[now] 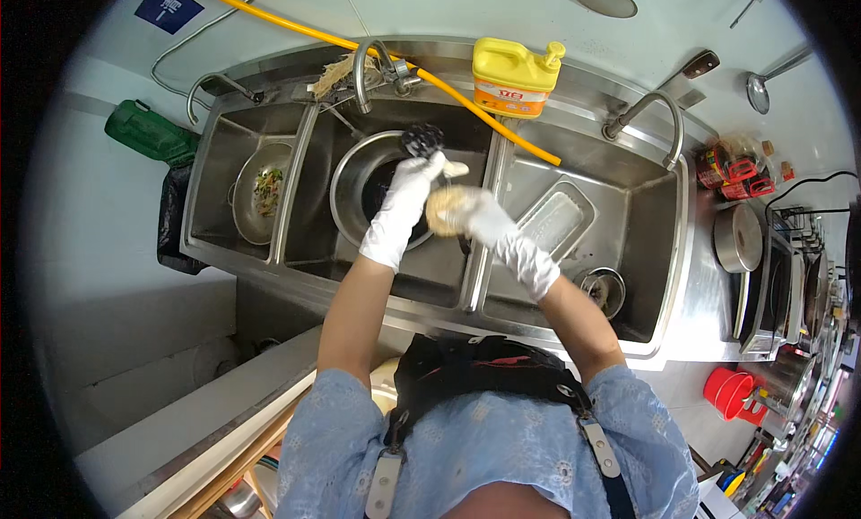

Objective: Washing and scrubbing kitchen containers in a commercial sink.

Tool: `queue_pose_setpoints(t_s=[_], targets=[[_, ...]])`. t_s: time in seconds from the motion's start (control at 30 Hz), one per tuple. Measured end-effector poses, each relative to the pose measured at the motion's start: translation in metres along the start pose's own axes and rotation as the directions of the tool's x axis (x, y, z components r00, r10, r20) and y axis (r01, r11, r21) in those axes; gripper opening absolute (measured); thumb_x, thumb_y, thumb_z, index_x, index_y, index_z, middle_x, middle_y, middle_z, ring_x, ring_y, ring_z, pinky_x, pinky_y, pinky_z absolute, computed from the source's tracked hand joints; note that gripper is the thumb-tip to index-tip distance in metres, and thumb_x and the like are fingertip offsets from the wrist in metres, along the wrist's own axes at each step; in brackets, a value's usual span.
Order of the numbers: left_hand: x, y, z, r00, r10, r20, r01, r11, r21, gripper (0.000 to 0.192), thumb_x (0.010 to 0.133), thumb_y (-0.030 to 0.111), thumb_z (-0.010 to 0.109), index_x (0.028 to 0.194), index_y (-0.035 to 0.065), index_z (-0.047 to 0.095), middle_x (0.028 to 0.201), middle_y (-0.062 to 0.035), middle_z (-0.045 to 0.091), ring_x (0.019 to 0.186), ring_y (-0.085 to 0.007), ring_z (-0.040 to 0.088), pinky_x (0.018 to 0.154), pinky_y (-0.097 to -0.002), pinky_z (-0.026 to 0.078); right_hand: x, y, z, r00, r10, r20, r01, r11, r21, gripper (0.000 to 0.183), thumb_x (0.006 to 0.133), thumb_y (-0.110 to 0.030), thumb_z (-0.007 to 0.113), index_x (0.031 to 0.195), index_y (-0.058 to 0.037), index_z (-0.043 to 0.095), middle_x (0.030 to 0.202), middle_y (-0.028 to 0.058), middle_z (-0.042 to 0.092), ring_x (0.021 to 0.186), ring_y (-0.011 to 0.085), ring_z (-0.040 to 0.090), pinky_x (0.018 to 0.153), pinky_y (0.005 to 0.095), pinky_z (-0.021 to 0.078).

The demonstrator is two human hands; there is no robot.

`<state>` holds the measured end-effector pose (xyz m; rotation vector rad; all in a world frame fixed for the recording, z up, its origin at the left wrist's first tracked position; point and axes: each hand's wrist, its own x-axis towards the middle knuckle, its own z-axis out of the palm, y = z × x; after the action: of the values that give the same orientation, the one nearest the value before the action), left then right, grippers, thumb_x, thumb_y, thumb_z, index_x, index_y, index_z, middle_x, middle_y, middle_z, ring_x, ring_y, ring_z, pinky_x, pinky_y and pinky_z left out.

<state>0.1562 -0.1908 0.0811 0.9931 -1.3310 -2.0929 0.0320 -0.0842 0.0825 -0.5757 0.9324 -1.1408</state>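
My left hand point(412, 183), in a white glove, grips a dark utensil point(422, 141) with pale patches that look like suds. A cream-coloured end point(456, 169) sticks out beside the fingers; whether it belongs to the same utensil I cannot tell. Close by, my right hand point(479, 216), also gloved in white, holds a tan scrubbing pad point(445, 211), blurred by motion. Both hands are above the middle sink basin point(430, 277). Beneath the left hand is a round steel bowl point(344, 189) with dark contents or a dark interior, partly hidden by glove and forearm.
In the left basin a pan point(245, 213) holds food scraps. The right basin has a rectangular metal tray point(558, 216) and a small round strainer point(603, 292). A yellow detergent jug point(514, 78) stands on the back ledge. A yellow hose point(471, 105) crosses over the divider, near curved faucets point(363, 75).
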Motion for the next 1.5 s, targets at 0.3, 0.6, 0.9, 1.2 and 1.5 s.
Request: queue_pose_setpoints(t_s=[0.3,0.6,0.9,1.2,1.5], targets=[[-0.003,-0.042,0.014,0.953,0.005,-0.301,0.053,0.981,0.186,0.013,0.091,0.015,0.055,0.087,0.0026,0.058,0.063,-0.0031,0.056,0.053,-0.0133,0.05,0.052,-0.0273,0.042,-0.015,0.039,0.0,0.986,-0.071,-0.148,-0.005,0.887,-0.461,0.038,0.08,-0.012,0.072,0.112,0.0042,0.058,0.098,0.0125,0.067,0.091,0.0168,0.063,0.083,0.0268,0.0498],[-0.031,-0.034,-0.011,0.971,-0.234,-0.045,0.22,0.952,-0.212,0.036,0.1,0.035,0.038,0.106,0.0028,0.054,0.059,0.0062,0.031,0.043,-0.0034,0.023,0.037,-0.02,0.017,-0.001,-0.019,-0.026,0.893,-0.371,-0.257,0.338,0.927,-0.163,0.05,0.083,-0.008,0.068,0.126,0.0026,0.045,0.115,0.0116,0.06,0.105,0.018,0.057,0.095,0.0299,0.0456],[-0.063,-0.058,0.041,0.94,0.312,-0.137,-0.249,0.903,0.351,0.025,0.101,0.022,0.041,0.082,0.0061,0.047,0.059,0.0069,0.037,0.047,-0.0029,0.032,0.041,-0.0202,0.026,0.047,-0.015,0.004,0.852,-0.52,-0.068,0.369,0.687,-0.626,0.032,0.087,-0.012,0.062,0.117,-0.0034,0.057,0.104,0.0099,0.063,0.1,0.0184,0.059,0.087,0.0305,0.0469],[-0.065,-0.05,0.027,0.959,0.274,0.071,-0.278,0.864,0.421,0.023,0.1,0.016,0.042,0.089,-0.0004,0.054,0.061,0.0041,0.041,0.052,-0.0042,0.036,0.047,-0.0213,0.031,0.045,-0.01,0.002,0.849,-0.426,-0.312,0.401,0.905,-0.144,0.028,0.089,-0.02,0.058,0.107,0.0014,0.06,0.105,0.0175,0.063,0.096,0.0261,0.063,0.088,0.0314,0.0481],[-0.065,-0.058,0.051,0.904,0.418,0.092,-0.343,0.579,0.74,0.022,0.095,0.018,0.046,0.089,0.0004,0.057,0.073,-0.0232,0.059,0.068,-0.0401,0.059,0.057,-0.0444,0.045,0.048,-0.039,-0.046,0.875,-0.434,-0.216,0.292,0.828,-0.479,0.018,0.088,-0.018,0.059,0.091,-0.0013,0.064,0.085,0.0074,0.066,0.078,0.0186,0.064,0.069,0.0313,0.0514]])
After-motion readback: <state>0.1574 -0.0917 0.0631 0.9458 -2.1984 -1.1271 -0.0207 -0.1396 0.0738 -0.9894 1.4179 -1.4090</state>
